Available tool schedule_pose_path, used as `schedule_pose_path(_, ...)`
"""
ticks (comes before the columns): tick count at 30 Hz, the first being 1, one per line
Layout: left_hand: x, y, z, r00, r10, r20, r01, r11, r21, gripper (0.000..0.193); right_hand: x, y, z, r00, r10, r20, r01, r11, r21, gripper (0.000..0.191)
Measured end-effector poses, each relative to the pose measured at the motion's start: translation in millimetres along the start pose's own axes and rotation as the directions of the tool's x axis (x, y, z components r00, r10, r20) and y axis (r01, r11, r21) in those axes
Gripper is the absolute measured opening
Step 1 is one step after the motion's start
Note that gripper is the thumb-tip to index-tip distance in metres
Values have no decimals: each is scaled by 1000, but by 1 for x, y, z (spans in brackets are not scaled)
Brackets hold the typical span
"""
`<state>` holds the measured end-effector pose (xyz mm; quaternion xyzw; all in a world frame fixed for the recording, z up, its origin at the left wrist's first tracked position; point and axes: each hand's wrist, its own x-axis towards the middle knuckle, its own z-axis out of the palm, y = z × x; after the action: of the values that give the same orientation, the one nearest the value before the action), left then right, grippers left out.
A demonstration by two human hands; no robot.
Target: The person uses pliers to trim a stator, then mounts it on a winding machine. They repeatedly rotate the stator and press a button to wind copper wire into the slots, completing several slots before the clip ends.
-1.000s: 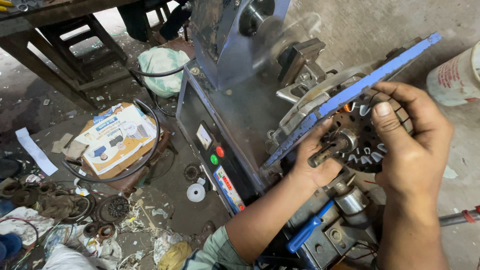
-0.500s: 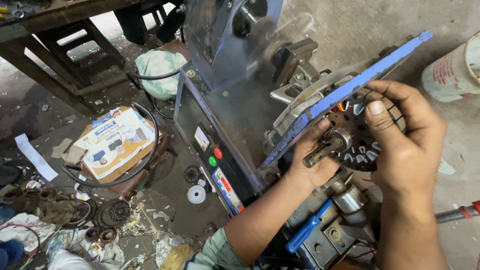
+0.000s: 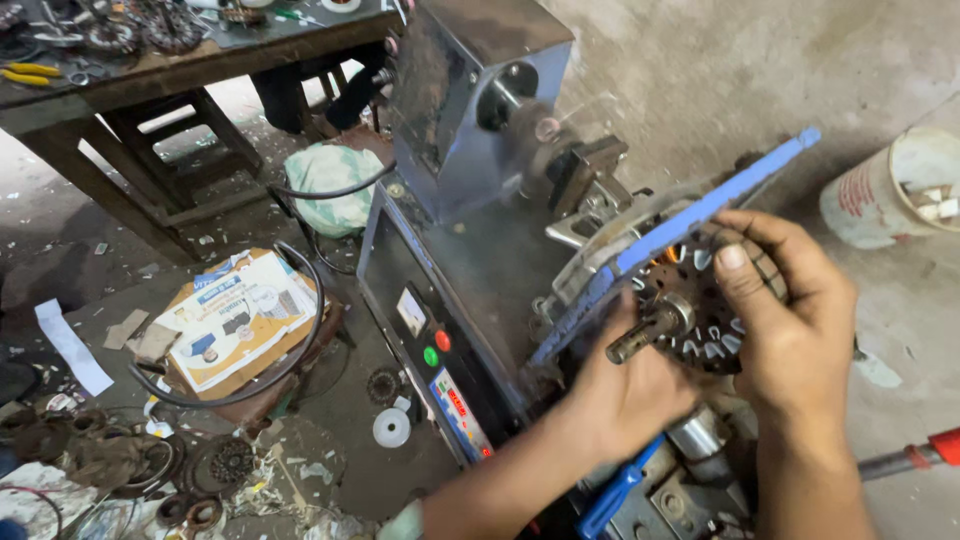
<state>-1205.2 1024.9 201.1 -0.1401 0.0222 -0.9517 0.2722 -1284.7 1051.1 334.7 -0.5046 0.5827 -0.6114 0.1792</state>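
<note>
A round slotted motor core (image 3: 690, 312) with a short steel shaft sticking out is held in front of a grey winding machine (image 3: 470, 130). My right hand (image 3: 795, 320) wraps over its right side, thumb on the upper rim. My left hand (image 3: 625, 395) grips it from below, near the shaft. A blue flat bar (image 3: 700, 215) slants just behind the core. The machine's spindle appears blurred.
The machine's front panel (image 3: 435, 345) carries a red and a green button. A white bucket (image 3: 890, 190) stands at the right. A cardboard box (image 3: 235, 320) ringed by a black hose, scattered motor parts (image 3: 150, 465) and a wooden bench (image 3: 150, 70) lie to the left.
The camera view has shifted slightly; both hands keep hold of the core, which sits a little lower and more centred against the blue bar.
</note>
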Motion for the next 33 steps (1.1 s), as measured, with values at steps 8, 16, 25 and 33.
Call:
schedule_pose_path(8,-166,223,-13,966,-117,-229,239,76,968,59,-1,7,-4,1000,25,-13,-26,997,-73,28)
schedule_pose_path(16,-71,327,111,863,65,501,-66,-969,239,68,1,7,-3,999,29,-32,-33,987,-158,29)
schedule_pose_path(25,67,295,117,793,-293,534,-234,-956,-177,49,6,19,-6,999,54,7,-54,998,23,29)
schedule_pose_path(33,68,291,113,777,-281,563,-233,-960,-157,43,7,24,-7,998,61,-2,-61,998,29,30)
